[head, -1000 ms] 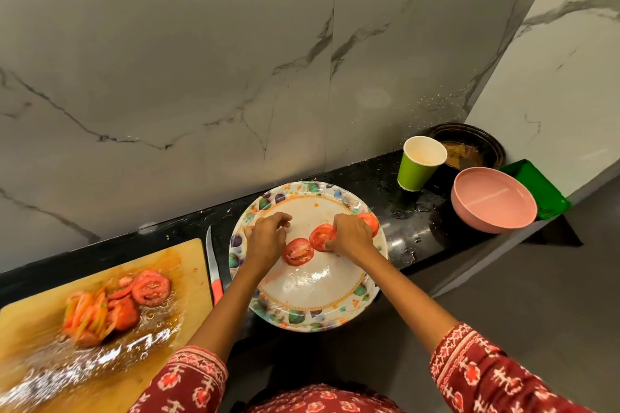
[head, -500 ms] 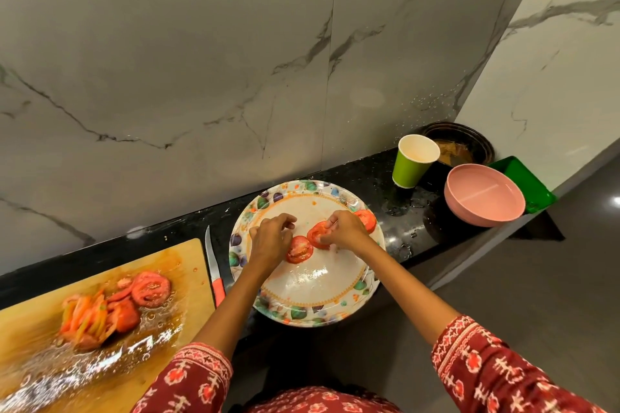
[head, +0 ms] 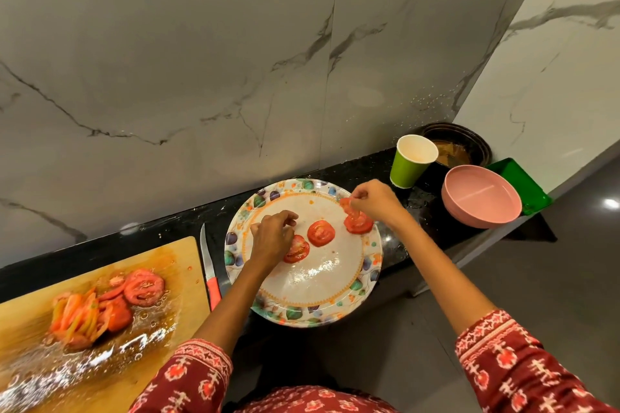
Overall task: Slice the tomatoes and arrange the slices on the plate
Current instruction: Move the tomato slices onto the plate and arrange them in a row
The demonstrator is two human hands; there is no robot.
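A floral-rimmed white plate sits on the black counter. Three tomato slices lie on it in a row: one partly under my left hand, one in the middle, one at the right rim. My right hand pinches a small slice just above the right one. My left hand hovers over the left slice with loosely curled fingers, holding nothing I can see. More tomato slices lie on the wet wooden cutting board at left.
A knife with a red handle lies between board and plate. A green paper cup, a pink bowl, a dark pot and a green tray stand at the right. The marble wall is close behind.
My right hand has moved from the middle slice up and right to the plate's rim, lifting a small slice. My left hand stayed near the left slice.
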